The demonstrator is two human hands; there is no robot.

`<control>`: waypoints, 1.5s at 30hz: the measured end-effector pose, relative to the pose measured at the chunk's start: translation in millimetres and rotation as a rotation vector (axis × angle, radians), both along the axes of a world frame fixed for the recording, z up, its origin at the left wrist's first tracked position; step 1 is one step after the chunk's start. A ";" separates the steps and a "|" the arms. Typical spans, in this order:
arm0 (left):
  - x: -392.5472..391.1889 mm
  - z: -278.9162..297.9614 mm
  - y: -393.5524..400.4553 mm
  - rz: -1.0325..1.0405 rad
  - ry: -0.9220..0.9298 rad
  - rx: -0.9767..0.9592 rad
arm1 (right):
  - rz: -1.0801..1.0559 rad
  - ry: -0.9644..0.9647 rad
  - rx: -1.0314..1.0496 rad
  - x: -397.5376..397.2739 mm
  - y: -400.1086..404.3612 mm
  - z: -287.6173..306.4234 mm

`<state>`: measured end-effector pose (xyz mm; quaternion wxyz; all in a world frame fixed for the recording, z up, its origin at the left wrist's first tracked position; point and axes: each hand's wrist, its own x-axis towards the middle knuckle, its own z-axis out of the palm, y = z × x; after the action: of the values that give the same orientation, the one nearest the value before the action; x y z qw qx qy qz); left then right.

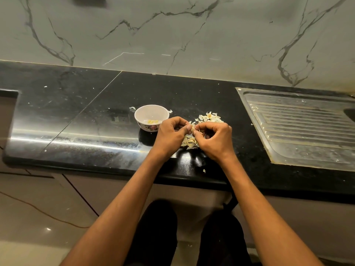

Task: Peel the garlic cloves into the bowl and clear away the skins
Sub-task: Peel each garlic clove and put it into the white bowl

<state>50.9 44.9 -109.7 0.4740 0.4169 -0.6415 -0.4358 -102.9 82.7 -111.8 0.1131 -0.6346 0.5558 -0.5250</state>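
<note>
With both grips, my left hand and right hand, pinching one garlic clove near the worktop's front edge beside the bowl, it could slip and drop off.

The garlic clove is mostly hidden between the fingertips of the left hand and the right hand; only a small pale part shows. The heap of cloves at the worktop front edge is partly covered by both hands; the count cannot be told. The bowl near rim is overlapped by the left hand. The bowl's contents are too small to count. The drainboard is cut off at the right picture edge.
</note>
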 end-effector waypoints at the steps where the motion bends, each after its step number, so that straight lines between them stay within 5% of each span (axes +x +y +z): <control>1: -0.3 0.4 0.5 -0.002 -0.008 -0.007 | -0.007 0.011 -0.008 -0.2 -0.1 -0.3; 19: -0.7 0.0 1.0 -0.015 -0.110 -0.071 | -0.033 0.122 -0.080 1.9 1.0 -1.0; 33: 0.5 -2.0 -0.5 0.026 -0.113 -0.040 | 0.010 -0.277 0.082 -8.6 -5.6 0.0; 45: -0.3 -4.9 -2.1 0.021 -0.156 -0.057 | -0.034 -0.422 0.073 -18.8 -13.6 1.6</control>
<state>50.6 42.8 -114.6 0.4389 0.4425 -0.6842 -0.3788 -121.7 69.0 -110.1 0.2411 -0.4964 0.5489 -0.6278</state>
